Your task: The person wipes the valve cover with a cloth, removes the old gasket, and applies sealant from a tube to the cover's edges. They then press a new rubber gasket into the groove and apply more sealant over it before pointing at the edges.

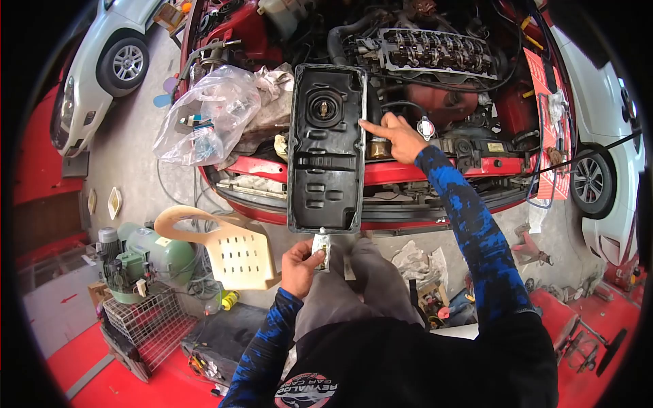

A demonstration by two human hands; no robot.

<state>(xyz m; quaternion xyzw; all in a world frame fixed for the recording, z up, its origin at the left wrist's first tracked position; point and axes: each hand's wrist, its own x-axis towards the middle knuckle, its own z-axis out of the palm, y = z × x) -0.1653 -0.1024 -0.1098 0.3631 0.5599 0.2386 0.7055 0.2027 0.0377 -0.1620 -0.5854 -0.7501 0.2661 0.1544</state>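
Observation:
A black valve cover (328, 149) lies with its hollow inner side up across the front edge of the car's engine bay. My left hand (299, 266) is closed around a small silvery-white tube (322, 249), its nozzle pointing up near the cover's lower edge. With its index finger stretched out, my right hand (403, 138) reaches to the cover's right rim, and the fingertip appears to touch it. The other fingers of that hand are partly bent, with nothing seen in them. Behind the cover, the exposed cylinder head (435, 53) shows its valve gear.
A clear plastic bag (207, 115) with small items sits left of the cover. A cream plastic chair (231, 248) stands at lower left, near a green air compressor (146, 255). At right, a red patterned board (544, 122) leans by the fender. White cars flank both sides.

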